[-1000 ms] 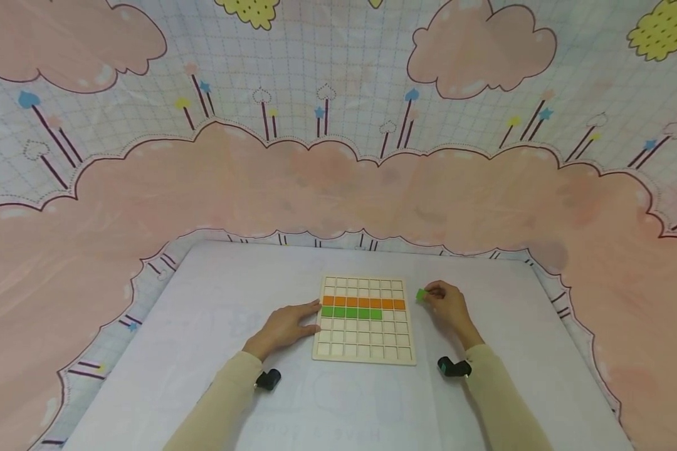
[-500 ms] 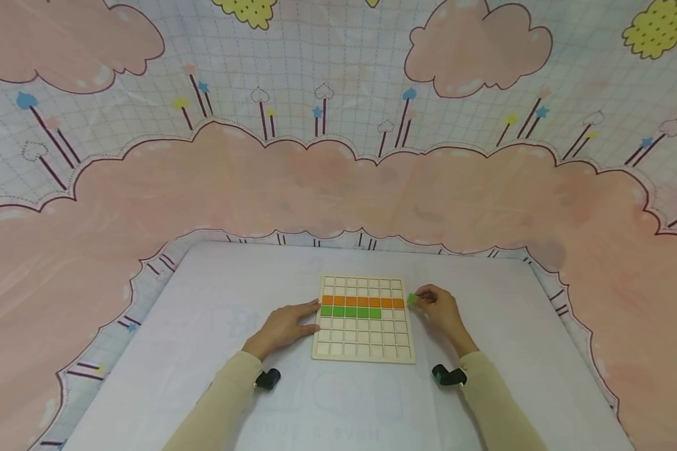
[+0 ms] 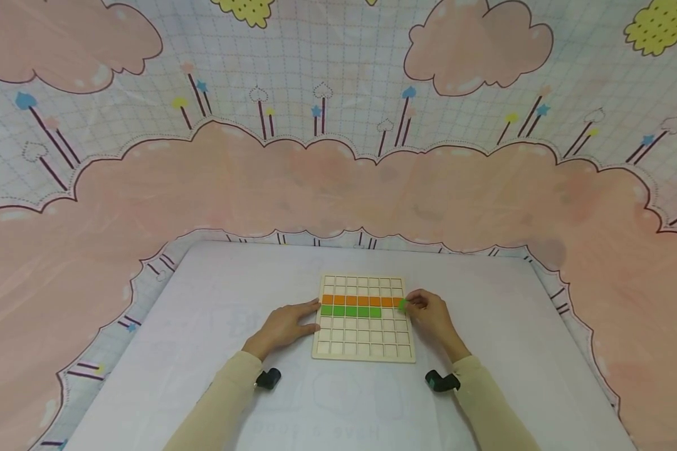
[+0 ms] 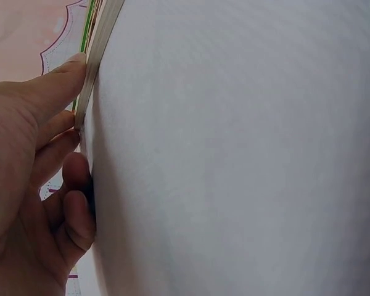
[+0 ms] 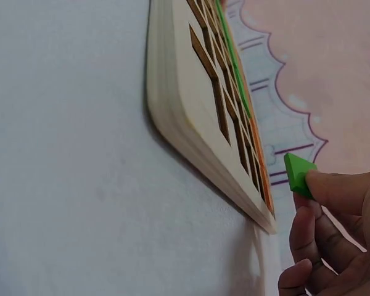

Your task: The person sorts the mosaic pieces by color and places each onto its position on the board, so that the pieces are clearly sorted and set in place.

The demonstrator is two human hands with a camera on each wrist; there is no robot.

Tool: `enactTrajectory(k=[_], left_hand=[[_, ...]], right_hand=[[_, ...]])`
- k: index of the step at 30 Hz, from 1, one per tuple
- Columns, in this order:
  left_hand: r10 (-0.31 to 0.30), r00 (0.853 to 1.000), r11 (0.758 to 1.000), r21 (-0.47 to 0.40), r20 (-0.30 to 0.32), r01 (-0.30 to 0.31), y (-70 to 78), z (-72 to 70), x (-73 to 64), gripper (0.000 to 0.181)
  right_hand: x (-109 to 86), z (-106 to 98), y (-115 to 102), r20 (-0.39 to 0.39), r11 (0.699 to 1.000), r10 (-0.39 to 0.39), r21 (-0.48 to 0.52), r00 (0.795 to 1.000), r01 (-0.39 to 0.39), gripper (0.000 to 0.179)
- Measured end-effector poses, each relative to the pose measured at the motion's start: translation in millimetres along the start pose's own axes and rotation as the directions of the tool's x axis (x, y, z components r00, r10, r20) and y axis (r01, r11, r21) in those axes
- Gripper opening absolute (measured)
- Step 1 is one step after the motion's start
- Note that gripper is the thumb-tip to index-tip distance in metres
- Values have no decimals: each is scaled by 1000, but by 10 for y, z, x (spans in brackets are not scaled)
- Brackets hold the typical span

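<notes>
A square wooden grid board [image 3: 363,359] lies flat on the white table. One row is filled with orange tiles [image 3: 351,300]. Below it, green tiles [image 3: 346,311] fill the left and middle cells of the following row, while two cells at its right end are bare. My left hand [image 3: 282,326] rests against the board's left edge, thumb and index finger touching it. My right hand [image 3: 434,318] pinches a loose green tile [image 5: 300,175] between thumb and finger. In the head view this tile overlaps the right end of the orange row; the right wrist view shows it held above the board.
The white tabletop [image 3: 237,275] spreads around the board. Black wrist cameras [image 3: 268,379] sit below both hands, close to the sleeves. A patterned pink and white cloth [image 3: 293,188] hangs behind the table and along its sides.
My right hand has moved left and slightly down, bringing the green tile from beside the board to over its right edge. The left hand and the board have stayed put.
</notes>
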State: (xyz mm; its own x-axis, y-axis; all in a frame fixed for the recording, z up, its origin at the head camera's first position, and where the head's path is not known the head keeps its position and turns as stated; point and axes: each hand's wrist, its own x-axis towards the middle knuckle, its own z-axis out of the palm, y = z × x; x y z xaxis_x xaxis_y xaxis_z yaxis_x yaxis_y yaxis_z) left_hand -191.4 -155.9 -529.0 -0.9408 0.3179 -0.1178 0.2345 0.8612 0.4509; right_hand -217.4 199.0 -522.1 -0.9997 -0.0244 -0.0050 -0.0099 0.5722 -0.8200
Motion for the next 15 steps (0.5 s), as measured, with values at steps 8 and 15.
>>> enactTrajectory(k=[8, 15], left_hand=[[-3, 1000, 1000, -4, 2, 3, 14, -2, 2, 62], [-17, 1000, 1000, -13, 5, 17, 27, -16, -10, 62]], right_hand=[[-27, 100, -19, 18, 1000, -27, 4, 999, 27, 13], [-27, 196, -75, 39, 1000, -12, -18, 999, 13, 12]])
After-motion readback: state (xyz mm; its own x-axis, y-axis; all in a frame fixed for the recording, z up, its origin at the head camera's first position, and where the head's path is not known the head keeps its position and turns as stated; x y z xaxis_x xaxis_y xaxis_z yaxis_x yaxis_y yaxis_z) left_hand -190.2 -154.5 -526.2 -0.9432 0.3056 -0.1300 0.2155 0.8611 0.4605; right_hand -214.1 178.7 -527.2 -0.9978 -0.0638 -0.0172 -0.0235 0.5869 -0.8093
